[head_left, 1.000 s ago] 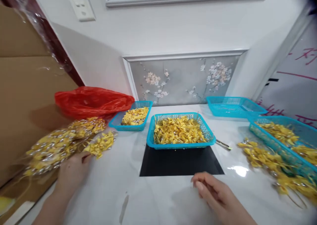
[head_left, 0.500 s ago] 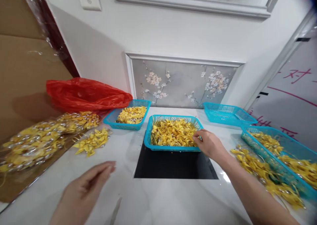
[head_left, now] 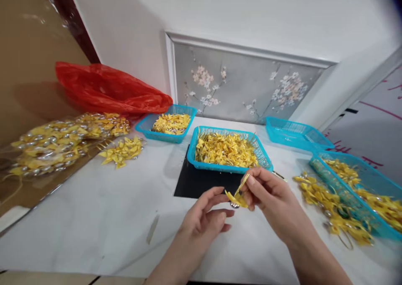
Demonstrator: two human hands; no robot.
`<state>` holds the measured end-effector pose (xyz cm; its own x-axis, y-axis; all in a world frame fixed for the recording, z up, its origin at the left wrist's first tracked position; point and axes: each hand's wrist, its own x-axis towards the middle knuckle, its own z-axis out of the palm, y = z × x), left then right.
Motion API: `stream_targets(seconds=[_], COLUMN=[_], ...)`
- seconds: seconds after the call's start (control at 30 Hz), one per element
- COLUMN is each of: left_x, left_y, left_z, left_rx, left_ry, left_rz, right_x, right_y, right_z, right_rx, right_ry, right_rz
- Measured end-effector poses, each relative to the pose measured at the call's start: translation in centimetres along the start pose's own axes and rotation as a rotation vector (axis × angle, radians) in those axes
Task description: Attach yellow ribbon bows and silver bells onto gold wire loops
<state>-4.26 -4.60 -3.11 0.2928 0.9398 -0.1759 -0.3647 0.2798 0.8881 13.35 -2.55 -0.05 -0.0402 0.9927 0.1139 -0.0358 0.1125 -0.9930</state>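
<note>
Holding one small yellow piece (head_left: 236, 198) between them, the two hands met low over the white surface (head_left: 94, 218), just in front of a black mat (head_left: 201, 183). The right hand (head_left: 271, 199) was clenched on the piece with the thumb and forefinger, and a thin stem (head_left: 243, 182) rose from this grip. The left hand (head_left: 202, 218) pinched the other end of the piece with its fingertips, and its other fingers were curled loosely.

Behind the hands, a blue basket (head_left: 216, 167) stood partly on the mat and was full of similar yellow pieces. A smaller blue basket (head_left: 145, 128), also with yellow pieces inside, stood to the left of it, touching a red plastic bag (head_left: 106, 88). Clear bags (head_left: 53, 142) packed with yellow pieces lay at the far left, and a little loose heap (head_left: 123, 151) lay just beside them.

On the right side, another heap of yellow pieces (head_left: 329, 201) lay against a long blue basket (head_left: 370, 180). One more blue basket (head_left: 295, 132) stood near the wall, and I could not tell what was inside it. A grey panel (head_left: 245, 84) with painted blossoms was on the wall behind.
</note>
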Motion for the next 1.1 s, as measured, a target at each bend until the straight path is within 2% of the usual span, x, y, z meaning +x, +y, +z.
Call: stream_targets(seconds=[0.1,0.2,0.37,0.47,0.57,0.73,0.87,0.93,1.03,1.1], left_x=[-0.4,-0.5,-0.3,-0.3,-0.4,-0.4,-1.0,-1.5,-2.2,-2.5], left_y=[0.0,0.2,0.3,0.1,0.0,-0.1,-0.1,0.0,0.2,0.3], left_z=[0.1,-0.4,-0.6,0.0,0.6,1.0,1.1,1.1,1.2,1.3], left_rx=[-0.073,-0.013,0.125,0.002,-0.137,-0.217,-0.263,-0.235,-0.093,-0.004], left_ry=[-0.049,-0.064,-0.027,0.028,0.100,0.116,0.171,0.123,0.000,-0.010], left_rz=[-0.047,-0.045,-0.042,-0.096,-0.140,-0.162,-0.233,-0.246,-0.171,-0.126], right_x=[-1.2,-1.7,-1.7,-2.0,-2.9,-4.4,-4.6,-4.6,-4.6,-4.6], right_y=[1.2,2.1,2.8,2.9,2.9,2.3,1.9,1.7,1.7,1.7], right_z=[1.4,2.0,2.1,1.9,1.6,1.3,1.5,1.5,1.5,1.5], right_rx=[0.295,0.505,0.617,0.521,0.263,-0.070,-0.043,0.002,0.013,0.015], right_ry=[-0.042,-0.049,-0.047,0.029,0.096,-0.114,-0.107,-0.101,-0.103,-0.115], right_rz=[0.178,0.325,0.397,0.333,0.209,0.148,0.151,0.159,0.141,0.144])
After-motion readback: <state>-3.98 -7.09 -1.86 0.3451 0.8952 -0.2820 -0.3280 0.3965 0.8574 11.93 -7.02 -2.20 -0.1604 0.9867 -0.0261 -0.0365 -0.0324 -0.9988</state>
